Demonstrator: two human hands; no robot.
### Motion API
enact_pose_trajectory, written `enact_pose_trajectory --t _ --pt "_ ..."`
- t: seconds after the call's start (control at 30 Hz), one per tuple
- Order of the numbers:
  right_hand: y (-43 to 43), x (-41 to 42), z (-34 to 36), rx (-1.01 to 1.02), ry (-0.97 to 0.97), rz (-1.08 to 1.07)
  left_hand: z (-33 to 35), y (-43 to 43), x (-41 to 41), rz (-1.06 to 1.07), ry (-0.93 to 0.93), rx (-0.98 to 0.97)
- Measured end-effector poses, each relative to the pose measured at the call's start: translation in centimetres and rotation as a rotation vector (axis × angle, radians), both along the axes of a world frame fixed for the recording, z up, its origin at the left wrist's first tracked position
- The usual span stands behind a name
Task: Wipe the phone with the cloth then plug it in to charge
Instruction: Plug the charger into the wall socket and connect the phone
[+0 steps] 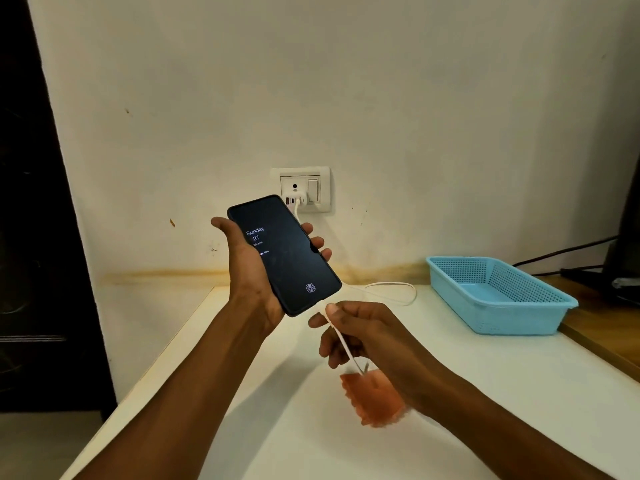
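My left hand [249, 268] grips a black phone [287, 254] above the white table, screen up and lit with a date and a fingerprint icon. A white charging cable [391, 289] runs from the adapter in the wall socket [300, 190], loops over the table and meets the phone's bottom edge. My right hand [360, 337] pinches the cable's plug end right at that edge. Whether the plug sits fully in the port is hidden by my thumb. An orange cloth [372, 398] lies on the table under my right wrist.
A light blue plastic basket [498, 296] sits on the table at the right, beside a wooden surface with dark cables. The white table [242, 410] ends at the left, where a dark cabinet [34, 237] stands against the wall.
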State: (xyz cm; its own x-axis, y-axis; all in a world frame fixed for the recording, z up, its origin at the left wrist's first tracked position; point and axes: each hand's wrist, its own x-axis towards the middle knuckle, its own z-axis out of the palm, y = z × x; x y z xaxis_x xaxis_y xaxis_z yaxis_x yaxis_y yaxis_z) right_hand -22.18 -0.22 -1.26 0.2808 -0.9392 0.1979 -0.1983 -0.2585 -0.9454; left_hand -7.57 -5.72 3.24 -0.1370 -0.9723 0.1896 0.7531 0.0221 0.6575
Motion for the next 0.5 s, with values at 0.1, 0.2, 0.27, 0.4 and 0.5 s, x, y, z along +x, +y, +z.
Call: enact_pose_trajectory --t 0.1,0.2,0.27,0.4,0.5 --pt "0.2 0.2 -0.4 -0.076 0.049 -0.023 0.2 -0.3 0.3 -0.031 0.018 -0.006" --pt "0.1 0.7 -0.8 -0.081 0.07 -0.048 0.2 -0.3 0.0 -0.037 0.015 -0.028" --pt "0.0 1.0 -1.1 -0.038 0.068 -0.06 0.1 -0.1 -0.4 -0.029 -0.001 -0.038" --pt "-0.3 1.1 -1.3 0.026 0.048 -0.098 -0.3 0.1 -0.9 -0.035 0.036 -0.038" --pt "-0.6 0.9 -1.3 -0.007 0.048 -0.164 -0.5 0.1 -1.1 -0.035 0.081 -0.045"
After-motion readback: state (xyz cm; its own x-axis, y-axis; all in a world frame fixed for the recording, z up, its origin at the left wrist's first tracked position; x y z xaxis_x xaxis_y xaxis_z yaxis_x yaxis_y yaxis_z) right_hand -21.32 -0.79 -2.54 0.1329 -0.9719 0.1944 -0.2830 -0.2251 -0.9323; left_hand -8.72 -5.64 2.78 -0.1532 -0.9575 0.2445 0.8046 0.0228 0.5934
